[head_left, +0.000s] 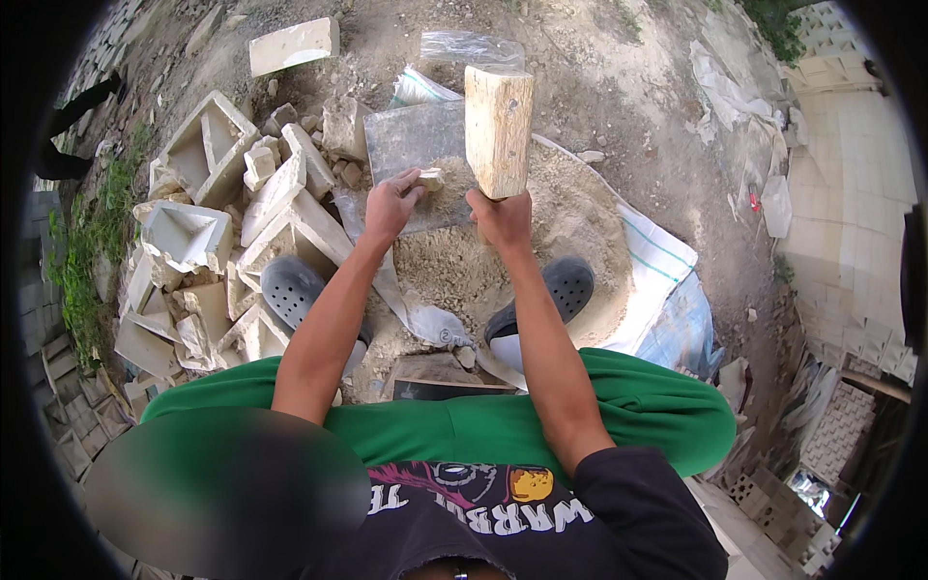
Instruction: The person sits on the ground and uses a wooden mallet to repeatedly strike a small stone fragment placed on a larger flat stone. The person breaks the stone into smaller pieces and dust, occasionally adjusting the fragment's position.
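- Crumbled grit [445, 273]: nearer than the grey slab [411, 135].
- Right hand [503, 220]: grip wrapped round the wooden mallet [499, 130], right of the slab.
- Left hand [391, 205]: grip apparently pinching a pale chunk [432, 179] over the slab.
- Pale block [294, 46]: beyond the slab, leftward.

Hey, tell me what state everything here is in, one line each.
Wooden mallet: gripped in the right hand.
Pale chunk: held by the left hand, at its fingertips.
Gray slab: partly covered in crumbs.
Pale boxes: heaped, some broken.
White sheet: spread out, partly under crumbs.
Clear plastic: crumpled.
Gray clogs: worn.
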`<state>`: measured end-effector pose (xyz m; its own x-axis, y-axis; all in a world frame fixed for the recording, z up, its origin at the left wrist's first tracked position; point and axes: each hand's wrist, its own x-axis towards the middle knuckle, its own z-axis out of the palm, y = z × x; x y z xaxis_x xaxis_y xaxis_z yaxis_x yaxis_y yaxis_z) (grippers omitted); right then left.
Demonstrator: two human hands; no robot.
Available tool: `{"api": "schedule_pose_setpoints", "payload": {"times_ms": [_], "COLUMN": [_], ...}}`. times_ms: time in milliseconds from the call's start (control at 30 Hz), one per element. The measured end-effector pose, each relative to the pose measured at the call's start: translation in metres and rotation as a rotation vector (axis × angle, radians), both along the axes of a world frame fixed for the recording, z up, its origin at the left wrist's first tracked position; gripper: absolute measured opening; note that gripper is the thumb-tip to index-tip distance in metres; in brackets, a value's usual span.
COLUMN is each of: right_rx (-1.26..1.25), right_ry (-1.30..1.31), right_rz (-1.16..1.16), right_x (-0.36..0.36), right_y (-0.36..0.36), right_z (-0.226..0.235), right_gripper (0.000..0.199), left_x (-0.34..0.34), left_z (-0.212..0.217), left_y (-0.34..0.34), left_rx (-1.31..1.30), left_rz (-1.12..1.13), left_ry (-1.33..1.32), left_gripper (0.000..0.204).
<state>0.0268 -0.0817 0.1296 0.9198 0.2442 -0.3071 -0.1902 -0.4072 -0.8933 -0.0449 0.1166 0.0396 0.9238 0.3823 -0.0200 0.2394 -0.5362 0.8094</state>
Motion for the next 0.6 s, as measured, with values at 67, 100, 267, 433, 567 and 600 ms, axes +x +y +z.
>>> {"api": "schedule_pose_setpoints", "payload": {"times_ms": [67, 100, 267, 433, 567, 600], "right_rx": [-0.078, -0.123, -0.366, -0.074, -0.188, -0.234], "right_ry": [-0.076, -0.116, 0.045, -0.074, -0.246, -0.109], "right_rz": [0.024, 0.033, 0.137, 0.045, 0.057, 0.099], "right_x": [-0.017, -0.023, -0.013, -0.001, -0.027, -0.024], "right_y": [0.004, 0.002, -0.007, 0.008, 0.004, 0.001], "right_z": [-0.017, -0.028, -0.036, 0.005, -0.041, -0.041], "right_gripper": [0.038, 0.039, 0.043, 0.041, 0.041, 0.04], "left_x": [0.002, 0.002, 0.006, -0.002, 0.003, 0.004], "left_z": [0.001, 0.001, -0.001, -0.001, 0.002, 0.001], "left_y": [0.001, -0.001, 0.001, 0.001, -0.003, -0.001], "left_rx": [0.012, 0.014, -0.036, 0.012, 0.014, 0.03], "left_rz": [-0.005, -0.01, -0.01, 0.01, -0.017, -0.023], "left_ry": [0.017, 0.022, 0.012, -0.022, 0.009, 0.004], "left_gripper": [0.042, 0.043, 0.042, 0.041, 0.041, 0.041]}}
